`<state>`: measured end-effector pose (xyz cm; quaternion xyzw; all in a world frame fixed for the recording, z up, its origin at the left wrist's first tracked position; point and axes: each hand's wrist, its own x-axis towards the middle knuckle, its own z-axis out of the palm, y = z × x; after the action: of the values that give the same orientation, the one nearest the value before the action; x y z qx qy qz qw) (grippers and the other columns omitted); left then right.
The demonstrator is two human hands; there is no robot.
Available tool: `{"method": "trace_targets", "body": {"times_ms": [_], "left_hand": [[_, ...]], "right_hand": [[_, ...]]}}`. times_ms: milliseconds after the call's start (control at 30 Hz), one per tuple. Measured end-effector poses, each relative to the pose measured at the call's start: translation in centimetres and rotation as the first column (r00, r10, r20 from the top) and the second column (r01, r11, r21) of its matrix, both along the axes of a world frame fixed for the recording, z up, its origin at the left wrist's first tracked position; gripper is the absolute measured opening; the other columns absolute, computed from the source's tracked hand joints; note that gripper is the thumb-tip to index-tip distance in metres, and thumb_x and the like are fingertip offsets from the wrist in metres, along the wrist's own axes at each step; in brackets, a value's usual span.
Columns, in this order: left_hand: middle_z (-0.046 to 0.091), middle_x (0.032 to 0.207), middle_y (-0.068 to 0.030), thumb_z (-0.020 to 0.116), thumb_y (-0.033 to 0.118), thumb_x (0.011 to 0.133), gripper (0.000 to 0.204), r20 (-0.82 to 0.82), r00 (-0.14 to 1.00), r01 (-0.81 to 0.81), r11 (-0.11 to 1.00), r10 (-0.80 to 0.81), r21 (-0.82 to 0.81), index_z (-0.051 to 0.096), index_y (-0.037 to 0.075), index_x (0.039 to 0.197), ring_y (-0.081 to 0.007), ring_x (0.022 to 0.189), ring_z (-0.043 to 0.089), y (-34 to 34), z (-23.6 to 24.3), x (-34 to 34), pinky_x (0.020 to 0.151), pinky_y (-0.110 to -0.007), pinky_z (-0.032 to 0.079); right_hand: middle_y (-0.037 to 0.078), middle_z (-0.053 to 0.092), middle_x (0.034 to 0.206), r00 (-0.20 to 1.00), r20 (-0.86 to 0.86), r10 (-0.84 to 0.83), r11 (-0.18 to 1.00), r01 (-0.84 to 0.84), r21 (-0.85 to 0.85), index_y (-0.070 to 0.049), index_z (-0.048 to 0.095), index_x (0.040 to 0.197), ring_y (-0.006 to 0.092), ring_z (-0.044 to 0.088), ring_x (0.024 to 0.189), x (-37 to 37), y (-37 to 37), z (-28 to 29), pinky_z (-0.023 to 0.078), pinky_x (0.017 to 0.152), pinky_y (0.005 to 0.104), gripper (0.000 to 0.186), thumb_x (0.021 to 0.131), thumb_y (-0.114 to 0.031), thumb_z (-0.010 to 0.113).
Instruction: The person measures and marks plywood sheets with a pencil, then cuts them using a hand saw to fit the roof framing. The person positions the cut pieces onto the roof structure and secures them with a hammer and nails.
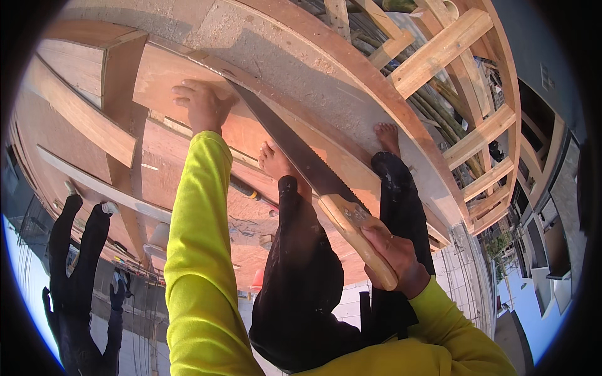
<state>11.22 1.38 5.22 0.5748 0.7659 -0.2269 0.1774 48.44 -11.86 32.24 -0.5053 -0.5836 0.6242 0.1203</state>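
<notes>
My left hand (204, 103) rests on a plywood board (157, 72), fingers spread over its face near the top edge. My right hand (392, 257) grips the wooden handle of a hand saw (291, 150). Its long dark toothed blade runs diagonally up to the board's edge, just right of my left hand. My bare left foot (276, 160) is under the blade, and my right foot (387, 138) stands on the dusty ledge (351, 94) farther right.
Timber framing (439, 53) with bamboo poles (433, 125) fills the upper right. Wooden strips (84, 109) and panels lie at left. A dark-handled tool (244, 191) lies below the board. Another person (72, 263) in dark clothes stands at lower left.
</notes>
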Motion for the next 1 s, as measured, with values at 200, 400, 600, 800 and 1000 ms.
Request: {"method": "trace_targets", "body": {"times_ms": [200, 400, 600, 800, 1000], "left_hand": [[0.028, 0.143, -0.0543, 0.085, 0.064, 0.066, 0.134, -0.068, 0.998, -0.02, 0.997, 0.015, -0.07, 0.024, -0.027, 0.143, -0.0678, 0.137, 0.03, -2.5, 0.0, 0.5, 0.115, -0.06, 0.032], [0.015, 0.149, -0.0545, 0.089, 0.056, 0.066, 0.135, -0.065, 0.992, -0.113, 0.988, 0.106, -0.106, 0.017, -0.024, 0.147, -0.0693, 0.14, 0.022, -2.1, -0.4, -1.3, 0.117, -0.056, 0.034], [0.022, 0.148, -0.0532, 0.088, 0.06, 0.066, 0.136, -0.02, 0.996, -0.084, 0.993, 0.083, -0.079, 0.019, -0.027, 0.144, -0.0669, 0.14, 0.026, -1.8, 0.5, 0.9, 0.115, -0.057, 0.036], [0.017, 0.143, -0.0596, 0.088, 0.053, 0.069, 0.131, 0.01, 0.996, -0.092, 0.995, 0.092, -0.036, 0.017, -0.028, 0.143, -0.0695, 0.138, 0.027, -0.5, 0.0, -1.1, 0.117, -0.057, 0.031], [0.022, 0.143, -0.0581, 0.088, 0.052, 0.068, 0.129, -0.009, 0.999, -0.053, 0.996, 0.053, -0.071, 0.019, -0.028, 0.144, -0.0688, 0.139, 0.024, -1.9, 0.6, 0.4, 0.116, -0.06, 0.031]], "right_hand": [[0.019, 0.066, 0.13, 0.995, -0.073, -0.066, 0.994, 0.06, -0.091, -0.001, 0.054, 0.143, 0.0331, 0.069, 0.114, -4.6, 3.1, -6.6, 0.058, 0.096, 0.0393, 0.064, 0.08, -0.003, 0.07], [0.021, 0.07, 0.121, 1.0, -0.022, 0.008, 0.999, -0.007, 0.04, 0.003, 0.055, 0.14, 0.0333, 0.072, 0.107, -1.2, 0.4, -2.5, 0.058, 0.095, 0.0396, 0.061, 0.081, -0.004, 0.073], [0.023, 0.068, 0.123, 0.998, -0.049, -0.024, 1.0, 0.025, 0.01, 0.002, 0.052, 0.142, 0.035, 0.071, 0.108, -2.0, 1.0, -5.2, 0.058, 0.095, 0.0396, 0.063, 0.083, -0.004, 0.072], [0.02, 0.067, 0.127, 0.994, -0.066, -0.085, 0.993, 0.079, -0.093, -0.003, 0.055, 0.142, 0.0324, 0.07, 0.112, -2.5, 1.3, -3.9, 0.056, 0.1, 0.0407, 0.064, 0.081, -0.004, 0.072], [0.023, 0.071, 0.115, 0.999, 0.025, -0.026, 0.999, 0.025, 0.044, 0.002, 0.056, 0.139, 0.0365, 0.071, 0.107, 0.8, -1.4, -1.0, 0.061, 0.088, 0.0397, 0.061, 0.08, -0.001, 0.07]]}}
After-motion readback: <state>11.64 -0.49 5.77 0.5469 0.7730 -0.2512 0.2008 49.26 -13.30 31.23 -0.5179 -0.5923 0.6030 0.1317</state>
